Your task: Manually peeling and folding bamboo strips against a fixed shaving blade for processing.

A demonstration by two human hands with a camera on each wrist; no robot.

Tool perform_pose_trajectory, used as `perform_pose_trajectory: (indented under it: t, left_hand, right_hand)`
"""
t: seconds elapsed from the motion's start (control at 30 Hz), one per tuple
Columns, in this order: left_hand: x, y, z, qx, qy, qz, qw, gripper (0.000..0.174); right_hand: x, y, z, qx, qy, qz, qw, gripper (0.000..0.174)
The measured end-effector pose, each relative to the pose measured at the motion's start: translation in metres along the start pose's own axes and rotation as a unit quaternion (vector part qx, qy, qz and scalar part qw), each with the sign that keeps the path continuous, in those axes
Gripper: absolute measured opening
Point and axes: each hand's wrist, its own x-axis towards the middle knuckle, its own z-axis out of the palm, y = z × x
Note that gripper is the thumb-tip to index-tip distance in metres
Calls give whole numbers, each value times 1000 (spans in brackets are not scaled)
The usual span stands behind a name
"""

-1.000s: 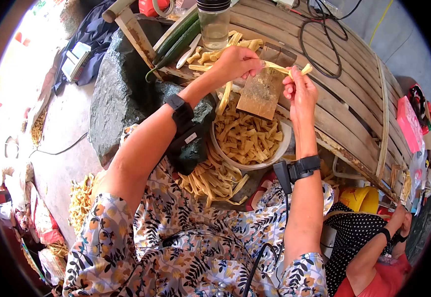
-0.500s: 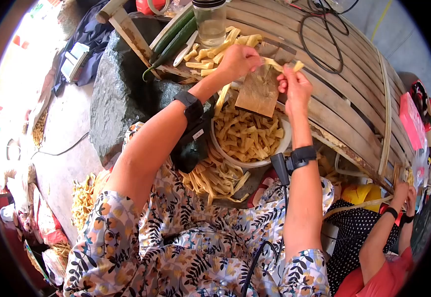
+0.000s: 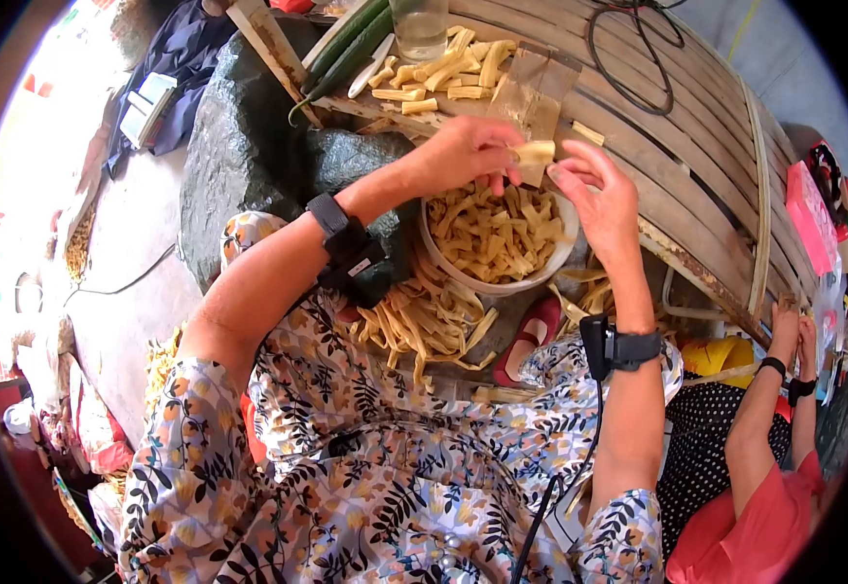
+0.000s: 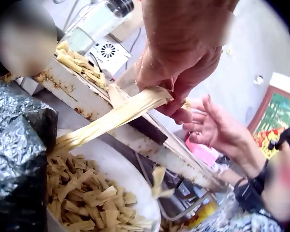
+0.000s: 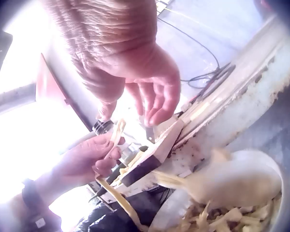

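Note:
My left hand (image 3: 468, 156) pinches a pale yellow, flat, fibrous strip (image 3: 537, 151); in the left wrist view the long strip (image 4: 117, 115) slopes down past the bowl's rim. Facing it, my right hand (image 3: 603, 200) has loosely spread fingers and holds nothing. Both hands are above a white bowl (image 3: 490, 288) of short cut pieces (image 3: 497, 234). A blurred piece (image 4: 160, 183) shows in mid-air over the bowl's edge. Behind the hands, a worn wooden board (image 3: 539, 88) lies on the slatted bench. In the right wrist view a small grey metal plate (image 5: 150, 134) stands at the board.
Cut pieces (image 3: 458, 68), cucumbers (image 3: 351, 54), a white-handled tool (image 3: 373, 66) and a jar (image 3: 419, 29) are on the slatted bench (image 3: 677, 185). Long strips (image 3: 419, 326) lie below the bowl. Black plastic (image 3: 239, 165) stands left. Another person's arms (image 3: 759, 419) appear at right.
The right hand held the strip's end beyond the board; its fingers have now loosened. Both hands have come back from the board to above the bowl. One short piece now lies on the slats.

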Motion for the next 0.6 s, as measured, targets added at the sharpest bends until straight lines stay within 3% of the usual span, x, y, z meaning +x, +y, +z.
perform_pose_trajectory:
  t: [0.07, 0.3, 0.37, 0.43, 0.47, 0.5, 0.53, 0.6]
  left_hand:
    - [1, -4, 13, 15, -10, 3, 1000, 14]
    - [-9, -13, 6, 110, 39, 3, 993, 11]
    - [-9, -18, 13, 255, 82, 145, 952, 10]
    - [-6, -18, 21, 346, 98, 244, 901, 13]
    - [-5, -14, 22, 390, 81, 246, 884, 13]
    - [-5, -9, 23, 433, 64, 247, 864, 13]
    - [-6, -5, 23, 476, 47, 248, 843, 14]
    - [-7, -5, 22, 385, 51, 228, 893, 12]
  right_hand:
    - [1, -6, 5, 173, -61, 68, 981, 19]
    - [4, -5, -7, 73, -42, -16, 996, 13]
    - [5, -3, -3, 34, -26, -58, 997, 19]
    - [9, 15, 4, 19, -61, -1, 998, 20]
    - [9, 14, 7, 12, -76, 26, 997, 20]
    - [3, 1, 8, -1, -117, 108, 987, 17]
    - [2, 3, 8, 6, -114, 117, 987, 16]
    - [2, 6, 6, 16, -109, 134, 985, 15]
